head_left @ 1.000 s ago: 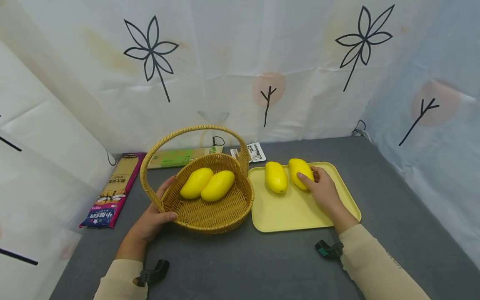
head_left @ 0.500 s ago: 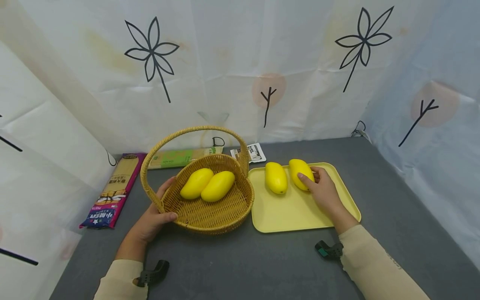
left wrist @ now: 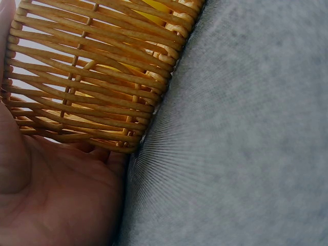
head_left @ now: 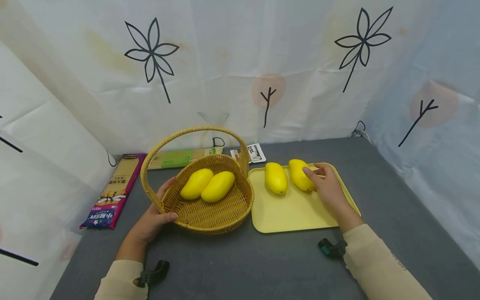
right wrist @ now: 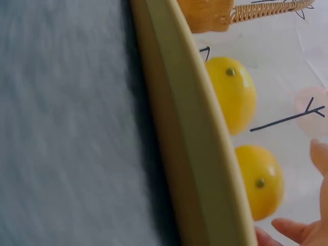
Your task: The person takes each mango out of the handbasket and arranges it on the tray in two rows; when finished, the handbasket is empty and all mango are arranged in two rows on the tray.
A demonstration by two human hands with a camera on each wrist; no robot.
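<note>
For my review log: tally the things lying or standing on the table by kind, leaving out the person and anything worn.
Wicker basket: 1
Yellow tray: 1
Yellow fruits: 4 (2 in the basket, 2 on the tray)
Packets: 3 (purple-edged, green, small white)
Total: 9

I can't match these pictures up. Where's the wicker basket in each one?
Head view: the wicker basket sits left of centre, just left of the yellow tray.
Left wrist view: the basket's woven wall fills the upper left, above the left hand.
Right wrist view: part of the basket shows at the top, right of centre.
Shared landmark: the grey tabletop, visible in all three.
</note>
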